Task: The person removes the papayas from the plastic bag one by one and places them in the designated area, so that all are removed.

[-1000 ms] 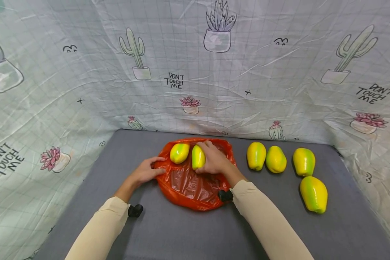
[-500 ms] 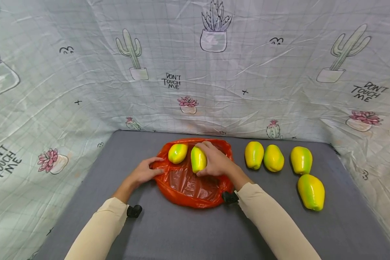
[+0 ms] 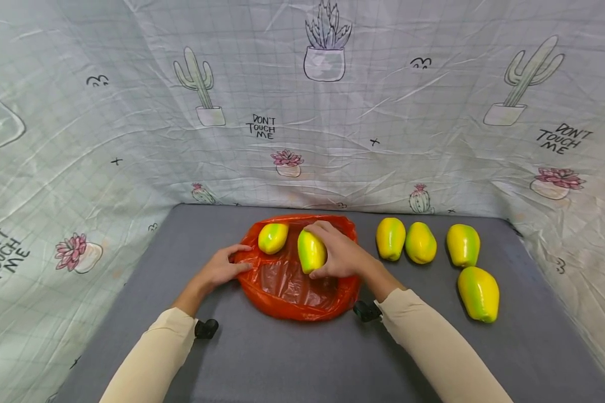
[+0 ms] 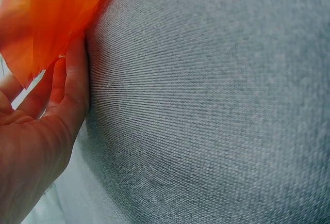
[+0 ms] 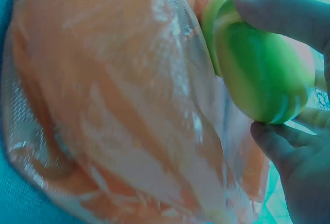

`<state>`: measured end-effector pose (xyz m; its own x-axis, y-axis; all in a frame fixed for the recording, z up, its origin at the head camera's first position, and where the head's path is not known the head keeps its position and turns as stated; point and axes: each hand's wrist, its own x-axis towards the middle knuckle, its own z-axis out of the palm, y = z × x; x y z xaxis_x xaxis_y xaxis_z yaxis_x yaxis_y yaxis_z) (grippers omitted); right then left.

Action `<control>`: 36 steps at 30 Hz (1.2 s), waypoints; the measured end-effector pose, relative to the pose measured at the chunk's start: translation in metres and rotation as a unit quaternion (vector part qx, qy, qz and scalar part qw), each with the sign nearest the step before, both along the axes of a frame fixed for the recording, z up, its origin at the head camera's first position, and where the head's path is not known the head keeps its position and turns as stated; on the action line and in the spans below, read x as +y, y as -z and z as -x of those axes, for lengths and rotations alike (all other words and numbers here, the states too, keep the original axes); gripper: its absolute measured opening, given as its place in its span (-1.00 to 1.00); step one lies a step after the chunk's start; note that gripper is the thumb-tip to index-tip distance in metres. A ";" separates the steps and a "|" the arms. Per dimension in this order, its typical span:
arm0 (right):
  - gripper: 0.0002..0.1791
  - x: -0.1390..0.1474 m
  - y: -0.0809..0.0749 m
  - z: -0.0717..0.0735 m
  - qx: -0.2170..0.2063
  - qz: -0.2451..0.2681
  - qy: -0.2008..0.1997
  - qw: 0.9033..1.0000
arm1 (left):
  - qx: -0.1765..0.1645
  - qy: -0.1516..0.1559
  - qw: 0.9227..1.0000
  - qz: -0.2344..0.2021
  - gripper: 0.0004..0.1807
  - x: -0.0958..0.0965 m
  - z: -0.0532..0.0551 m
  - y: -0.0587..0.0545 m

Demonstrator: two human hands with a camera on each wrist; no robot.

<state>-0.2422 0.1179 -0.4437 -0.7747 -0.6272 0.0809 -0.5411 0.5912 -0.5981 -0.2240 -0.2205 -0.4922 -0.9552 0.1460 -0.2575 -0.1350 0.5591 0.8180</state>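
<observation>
In the head view my right hand (image 3: 340, 252) grips a yellow-green papaya (image 3: 311, 252), thumb on its near end and fingers over its far side. This papaya is over the mouth of a red plastic bag (image 3: 287, 310). In the right wrist view, thumb and fingers hold the papaya (image 5: 263, 74) beside the bag's side (image 5: 113, 100). A second papaya (image 3: 273, 238) lies inside the bag at the back left. My left hand (image 3: 223, 266) holds the bag's left rim; in the left wrist view the bag's edge (image 4: 51, 17) hides its fingertips.
Several more papayas stand to the right of the bag on the grey table (image 3: 292, 358): a pair (image 3: 390, 239) at the back, then one (image 3: 462, 245) further right with another papaya (image 3: 479, 294) in front of it. A printed cloth (image 3: 333, 112) surrounds the table.
My right hand has shifted slightly right and nearer me with the papaya, which now shows more of its face. My left hand stays at the bag's rim. The head view has shifted slightly.
</observation>
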 end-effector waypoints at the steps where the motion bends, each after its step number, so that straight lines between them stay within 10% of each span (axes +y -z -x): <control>1: 0.10 0.002 -0.001 -0.001 0.000 0.001 0.000 1.000 | 0.000 0.000 1.000 0.001 -0.38 0.000 0.000 0.000; 36: 0.10 0.065 -0.012 -0.032 0.000 0.037 0.010 0.999 | -0.014 -0.004 1.000 0.006 -0.37 0.001 -0.002 -0.004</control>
<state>-0.2100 0.1832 -0.4317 -0.7871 -0.6037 0.1267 -0.5299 0.5566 -0.6398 -0.2224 -0.2192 -0.4881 -0.9486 0.1358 -0.2859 -0.1619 0.5679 0.8070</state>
